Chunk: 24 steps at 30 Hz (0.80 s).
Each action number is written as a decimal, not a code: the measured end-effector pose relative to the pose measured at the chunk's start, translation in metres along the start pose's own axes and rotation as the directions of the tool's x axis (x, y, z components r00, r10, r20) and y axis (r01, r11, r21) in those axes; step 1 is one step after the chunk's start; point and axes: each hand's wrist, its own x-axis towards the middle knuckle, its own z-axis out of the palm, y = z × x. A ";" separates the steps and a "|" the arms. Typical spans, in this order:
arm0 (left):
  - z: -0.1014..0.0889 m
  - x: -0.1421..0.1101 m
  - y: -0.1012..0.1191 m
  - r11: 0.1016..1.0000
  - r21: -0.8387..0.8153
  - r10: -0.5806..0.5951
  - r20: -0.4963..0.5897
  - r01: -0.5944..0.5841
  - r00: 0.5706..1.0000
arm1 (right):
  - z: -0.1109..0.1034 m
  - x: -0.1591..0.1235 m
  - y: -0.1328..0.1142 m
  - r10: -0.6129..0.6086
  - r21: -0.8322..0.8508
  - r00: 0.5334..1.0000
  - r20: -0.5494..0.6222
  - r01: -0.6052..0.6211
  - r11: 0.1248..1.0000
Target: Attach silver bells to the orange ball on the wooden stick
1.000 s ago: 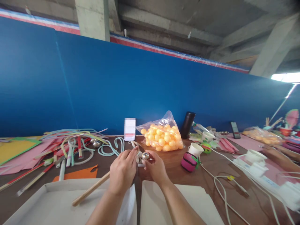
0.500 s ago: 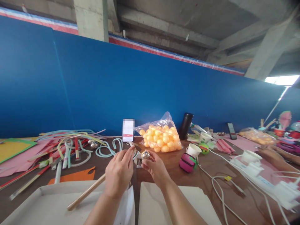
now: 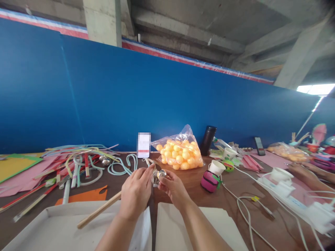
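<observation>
My right hand (image 3: 174, 188) pinches a small shiny silver ball (image 3: 162, 173) above the brown table (image 3: 193, 181), fingers closed round it. My left hand (image 3: 136, 191) is raised right beside it, fingers curled with the tips close to the ball; what they grip, if anything, is hidden. A small white box (image 3: 156, 179) of tiny beads lies just behind the fingers. A long wooden stick (image 3: 99, 210) slants from under my left hand over a white tray (image 3: 52, 223).
A clear bag of orange balls (image 3: 179, 153) and a black tumbler (image 3: 208, 140) stand behind. Coloured strips and paper (image 3: 65, 164) cover the left. A pink pouch (image 3: 208, 181), paper cups (image 3: 217, 167) and white cables (image 3: 251, 209) lie right. Another person's hand (image 3: 303, 171) works far right.
My hands stay close together round the silver ball; the left fingertips have shifted slightly nearer to it. The view has shifted a little.
</observation>
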 end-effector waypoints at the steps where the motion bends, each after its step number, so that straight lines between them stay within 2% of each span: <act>1: 0.000 0.000 0.000 1.000 0.003 0.005 0.002 -0.005 1.000 | 0.000 0.000 0.000 0.001 -0.004 1.000 0.008 -0.001 1.000; 4: 0.001 0.000 0.000 1.000 0.015 0.025 0.034 -0.025 0.999 | 0.000 -0.001 0.000 -0.010 -0.018 1.000 0.027 0.011 1.000; 9: 0.001 -0.001 -0.001 1.000 0.002 -0.003 -0.020 0.003 1.000 | -0.001 0.000 -0.001 -0.021 -0.025 1.000 0.023 0.021 0.999; 13: 0.001 -0.001 -0.002 1.000 0.008 0.022 0.027 -0.023 0.999 | -0.003 0.002 0.001 -0.011 -0.020 1.000 0.028 0.011 1.000; 16: 0.000 -0.001 -0.001 1.000 0.006 0.000 -0.010 0.000 1.000 | -0.004 0.002 0.001 -0.024 -0.019 0.999 0.028 0.025 1.000; 21: 0.001 -0.002 -0.001 1.000 0.024 -0.012 0.091 0.010 0.996 | -0.002 0.000 0.000 -0.031 -0.023 0.999 0.012 0.031 0.999; 24: -0.002 0.000 -0.009 0.994 0.065 -0.088 0.022 0.086 0.996 | -0.003 0.001 -0.002 -0.034 -0.007 0.999 -0.015 0.034 0.999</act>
